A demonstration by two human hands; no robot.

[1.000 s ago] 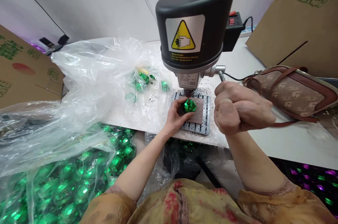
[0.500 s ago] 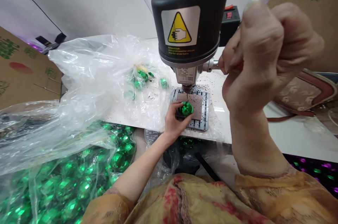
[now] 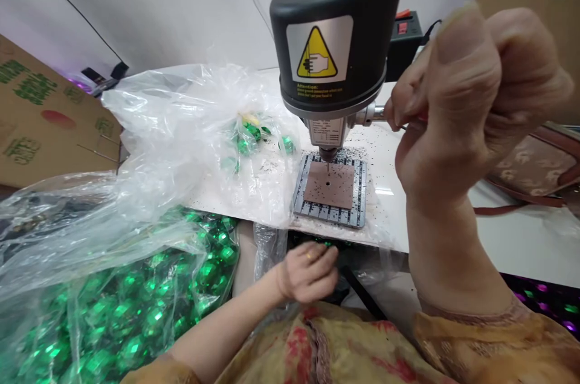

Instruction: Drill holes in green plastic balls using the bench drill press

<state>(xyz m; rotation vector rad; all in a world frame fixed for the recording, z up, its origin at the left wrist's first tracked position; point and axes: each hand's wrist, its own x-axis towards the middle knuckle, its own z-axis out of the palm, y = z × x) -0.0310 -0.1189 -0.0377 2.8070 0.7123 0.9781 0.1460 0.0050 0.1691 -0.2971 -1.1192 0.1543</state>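
Observation:
A small bench drill press (image 3: pixel 338 34) with a black head stands in front of me. My right hand (image 3: pixel 471 94) is raised at its right side, fingers wrapped round the feed lever (image 3: pixel 378 113). Under the drill bit, a brown board (image 3: pixel 335 188) with a dark hole lies on the slotted metal base (image 3: pixel 360 218), with no ball on it. My left hand (image 3: pixel 310 272) is below the table's front edge, palm down and fingers curled. Whatever those fingers hold, if anything, is hidden. Bits of green show just past them, under the table edge.
At left, a large clear plastic bag (image 3: pixel 158 287) contains many shiny green faceted balls. Crumpled clear plastic (image 3: pixel 181 112) and several green pieces (image 3: pixel 251 131) lie left of the drill. Dark shavings surround the base. Cardboard boxes (image 3: pixel 49 112) and a handbag (image 3: pixel 534 160) flank the white table (image 3: pixel 389 215).
My left hand has moved from the board down toward me, below the table edge. The green ball is gone from under the bit. My right hand stays on the lever.

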